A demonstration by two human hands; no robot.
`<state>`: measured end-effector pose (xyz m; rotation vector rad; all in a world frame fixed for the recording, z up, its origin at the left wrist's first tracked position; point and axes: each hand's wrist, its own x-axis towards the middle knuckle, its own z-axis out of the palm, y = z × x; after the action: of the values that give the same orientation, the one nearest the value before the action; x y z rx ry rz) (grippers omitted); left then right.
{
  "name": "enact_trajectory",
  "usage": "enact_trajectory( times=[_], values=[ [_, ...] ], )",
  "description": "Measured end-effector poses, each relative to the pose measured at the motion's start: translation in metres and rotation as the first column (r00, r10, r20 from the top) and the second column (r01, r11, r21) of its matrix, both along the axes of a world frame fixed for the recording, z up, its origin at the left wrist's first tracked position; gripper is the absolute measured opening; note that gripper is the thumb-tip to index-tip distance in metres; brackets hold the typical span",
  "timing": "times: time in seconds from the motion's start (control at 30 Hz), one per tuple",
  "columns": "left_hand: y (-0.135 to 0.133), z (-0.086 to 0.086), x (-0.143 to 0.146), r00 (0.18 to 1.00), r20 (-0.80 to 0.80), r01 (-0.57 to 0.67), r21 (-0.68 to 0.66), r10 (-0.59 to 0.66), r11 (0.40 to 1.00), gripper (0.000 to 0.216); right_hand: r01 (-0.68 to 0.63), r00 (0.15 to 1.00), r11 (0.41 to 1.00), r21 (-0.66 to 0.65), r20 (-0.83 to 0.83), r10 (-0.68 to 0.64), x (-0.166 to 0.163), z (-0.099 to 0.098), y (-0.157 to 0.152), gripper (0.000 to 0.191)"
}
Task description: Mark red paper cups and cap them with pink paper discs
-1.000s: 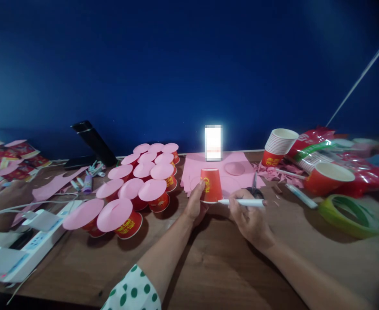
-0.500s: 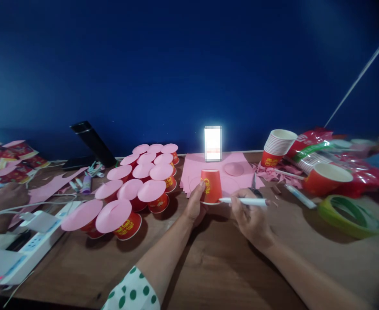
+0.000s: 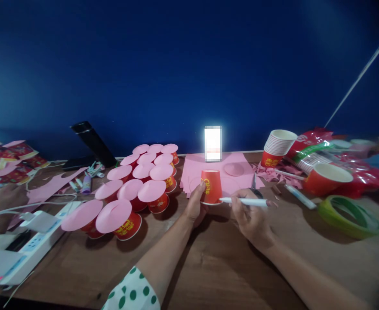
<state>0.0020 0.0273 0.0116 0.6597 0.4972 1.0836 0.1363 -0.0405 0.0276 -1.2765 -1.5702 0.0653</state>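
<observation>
My left hand (image 3: 195, 206) grips an upside-down red paper cup (image 3: 211, 186) that stands on a stack of pink paper (image 3: 220, 172). My right hand (image 3: 249, 215) is closed round a white pen (image 3: 244, 201) held level, its tip touching the cup's lower rim on the right. Black-handled scissors (image 3: 254, 186) lie just behind my right hand. A cut pink paper circle (image 3: 234, 168) rests on the pink sheets behind the cup.
Several red cups capped with pink paper cones (image 3: 134, 185) cluster at the left. A white power strip (image 3: 28, 247) with cables lies far left. At the right are a stack of cups (image 3: 277, 147), one open cup (image 3: 326, 177), a green tape roll (image 3: 349, 215) and red packets (image 3: 353, 159). A bright phone screen (image 3: 213, 143) stands at the back.
The pen tip has stayed at the cup's rim; my hands have barely shifted. A hand at the far left edge, seen earlier, is gone from view.
</observation>
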Motion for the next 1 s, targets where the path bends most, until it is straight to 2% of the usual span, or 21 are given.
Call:
enact_trajectory(
  times=[0.3, 1.0],
  values=[
    [0.0019, -0.0020, -0.0012, 0.999, 0.032, -0.034, -0.050, 0.035, 0.998, 0.026, -0.051, 0.999, 0.998, -0.038, 0.011, 0.051, 0.0009, -0.0007, 0.0021, 0.018],
    [0.0015, -0.0046, -0.0001, 0.998, 0.068, 0.009, -0.013, -0.008, 1.000, 0.025, 0.013, 1.000, 1.000, -0.001, -0.026, -0.013, 0.0040, -0.0023, 0.0023, 0.015]
  ],
)
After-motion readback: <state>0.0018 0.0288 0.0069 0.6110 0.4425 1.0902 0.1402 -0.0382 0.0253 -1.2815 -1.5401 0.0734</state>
